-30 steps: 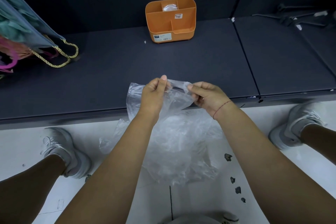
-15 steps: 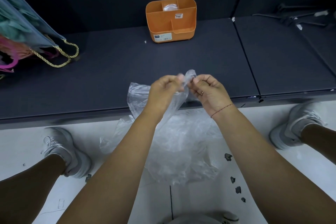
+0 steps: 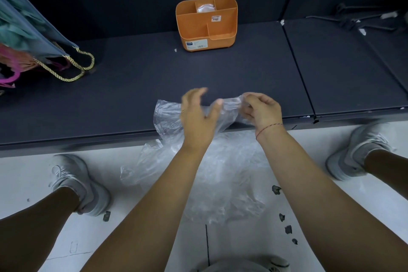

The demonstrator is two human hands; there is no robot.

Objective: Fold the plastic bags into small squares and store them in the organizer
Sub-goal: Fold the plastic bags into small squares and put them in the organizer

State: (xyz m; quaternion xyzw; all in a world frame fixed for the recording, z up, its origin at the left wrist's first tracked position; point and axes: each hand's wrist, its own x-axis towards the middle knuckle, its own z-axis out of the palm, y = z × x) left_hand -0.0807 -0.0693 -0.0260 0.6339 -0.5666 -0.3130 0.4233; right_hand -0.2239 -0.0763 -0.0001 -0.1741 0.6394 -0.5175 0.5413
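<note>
- The right hand (image 3: pixel 262 111) pinched a clear plastic bag (image 3: pixel 168 115) above the shelf's (image 3: pixel 123 95) front edge.
- The left hand (image 3: pixel 197 116), blurred, was spread loose over the bag.
- The orange organizer (image 3: pixel 206 28) stood near the back edge.

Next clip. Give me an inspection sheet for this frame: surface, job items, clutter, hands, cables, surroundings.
Surface: dark shelf, seam on its right side.
Job's things: orange organizer upright at the shelf's back, folded bag in its rear middle compartment; clear plastic bag held over the shelf's front edge; pile of bags on the floor.
Clutter: dark chips on the white floor; white scrap by the organizer.
Hands: right hand pinches the bag's end; left hand blurred, fingers spread, thumb at the bag.
Cables: nothing seen.
Surroundings: gift bag with rope handles at left; hangers far right; white sneakers.
</note>
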